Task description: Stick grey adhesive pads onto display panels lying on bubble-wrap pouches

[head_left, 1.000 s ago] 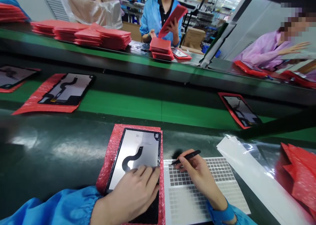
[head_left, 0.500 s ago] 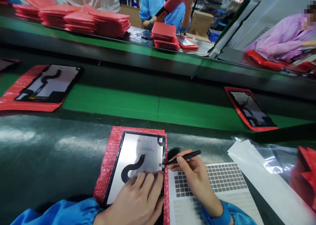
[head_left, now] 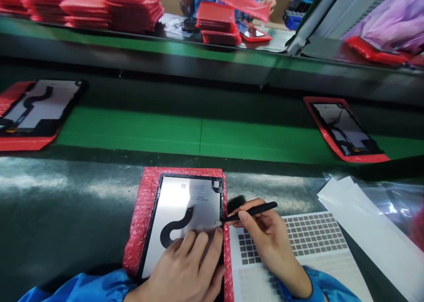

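Note:
A tablet display panel (head_left: 172,191) lies back side up on a red bubble-wrap pouch (head_left: 135,231). Its back is silver with a black frame, and a curved black flex cable (head_left: 172,227) runs over it. My left hand (head_left: 188,266) rests flat on the panel's lower part, fingers stretched out, hiding the cable's lower end. Pinched in my right hand (head_left: 265,231) are slim black tweezers (head_left: 256,209). Their tip touches the panel's right edge at a small pale piece (head_left: 218,223), just above my left index fingertip. Beneath my right hand lies a sheet of small grey squares (head_left: 311,235).
White paper strips (head_left: 371,231) and clear plastic lie at the right. Across the green belt (head_left: 139,130), two more panels sit on red pouches, one left (head_left: 49,103), one right (head_left: 347,125). Behind stand stacks of red pouches (head_left: 129,10) and a co-worker in blue handling one.
The view has shifted a little, tilting down. My hands keep nearly the same place on the panel, with the tweezers' tip still at its right edge. The co-worker has lowered a red pouch.

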Demonstrator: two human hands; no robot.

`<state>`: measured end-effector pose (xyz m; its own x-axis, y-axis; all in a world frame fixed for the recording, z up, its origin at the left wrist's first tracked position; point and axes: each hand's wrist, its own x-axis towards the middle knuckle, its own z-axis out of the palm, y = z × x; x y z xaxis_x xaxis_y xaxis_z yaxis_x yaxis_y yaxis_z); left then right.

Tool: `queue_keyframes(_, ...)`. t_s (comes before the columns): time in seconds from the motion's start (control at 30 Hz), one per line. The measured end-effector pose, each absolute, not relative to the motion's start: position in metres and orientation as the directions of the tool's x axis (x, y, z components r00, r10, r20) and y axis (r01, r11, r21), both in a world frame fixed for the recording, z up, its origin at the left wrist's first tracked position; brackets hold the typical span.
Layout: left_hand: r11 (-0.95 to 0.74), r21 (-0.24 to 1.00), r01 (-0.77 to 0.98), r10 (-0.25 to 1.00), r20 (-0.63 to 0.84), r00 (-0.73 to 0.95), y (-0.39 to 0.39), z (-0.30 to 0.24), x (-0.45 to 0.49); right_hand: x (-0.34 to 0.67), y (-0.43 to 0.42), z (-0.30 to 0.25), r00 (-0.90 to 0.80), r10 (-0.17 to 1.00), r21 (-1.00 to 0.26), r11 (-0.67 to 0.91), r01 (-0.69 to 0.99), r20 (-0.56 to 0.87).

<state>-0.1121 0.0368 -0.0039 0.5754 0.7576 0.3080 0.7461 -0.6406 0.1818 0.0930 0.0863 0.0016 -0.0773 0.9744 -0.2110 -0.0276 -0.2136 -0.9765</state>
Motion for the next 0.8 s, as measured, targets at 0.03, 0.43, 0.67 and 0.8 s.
queue_keyframes(0.03, -0.642, 0.178, 0.746, 0.756, 0.309, 0.577, 0.0369, -0.0036, -0.1123, 0.0929, 0.0863, 0.0019, -0.077, 0.974, -0.976, -0.215, -0.027, -0.212)
queue_keyframes(0.43, -0.650, 0.180, 0.739, 0.750, 0.309, 0.584, 0.0405, -0.0024, -0.1135, 0.0951, 0.0841, -0.0006, -0.091, 0.973, -0.976, -0.216, -0.016, -0.214)
queue_keyframes(0.67, -0.650, 0.176, 0.739, 0.750, 0.302, 0.588, 0.0394, -0.0032, -0.1136, 0.0959, 0.0828, -0.0018, -0.100, 0.973, -0.977, -0.211, -0.004, -0.210)
queue_keyframes(0.8, -0.648, 0.169, 0.743, 0.752, 0.298, 0.588, 0.0394, -0.0021, -0.1138, 0.0953, 0.0832, -0.0022, -0.103, 0.971, -0.976, -0.219, 0.001, -0.218)
